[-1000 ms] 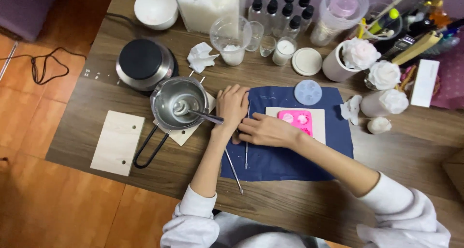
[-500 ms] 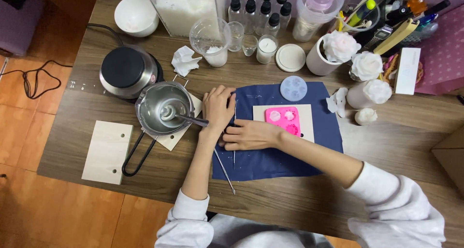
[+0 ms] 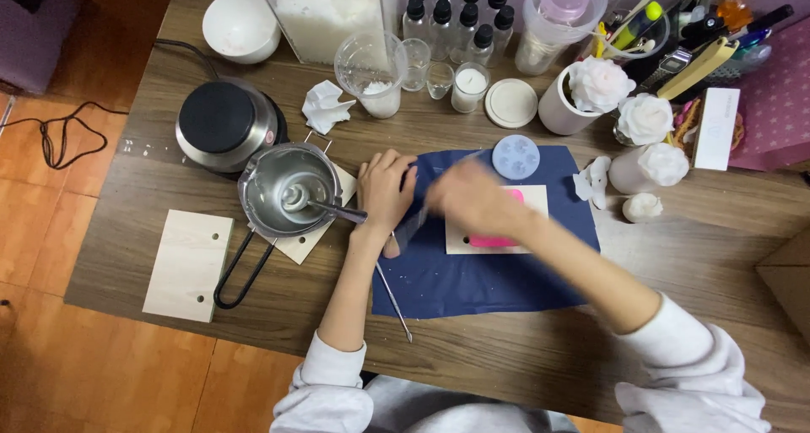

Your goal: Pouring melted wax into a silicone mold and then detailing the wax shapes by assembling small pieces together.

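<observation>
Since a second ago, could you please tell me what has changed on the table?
The right hand has lifted off the blue cloth and swept to the right, over the pink mould; it is blurred, so whether it holds anything is unclear. The left hand stays by the metal pot, near the spoon handle. The thin metal rod and the round blue mould have not moved.

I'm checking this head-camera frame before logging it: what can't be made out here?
- Right hand: motion-blurred, so its grip is unreadable.
- Pink mould: mostly covered by that hand.
- Thin tool: its top end hidden under the left hand.
- Tools in the holder: cut off by the top edge.
</observation>
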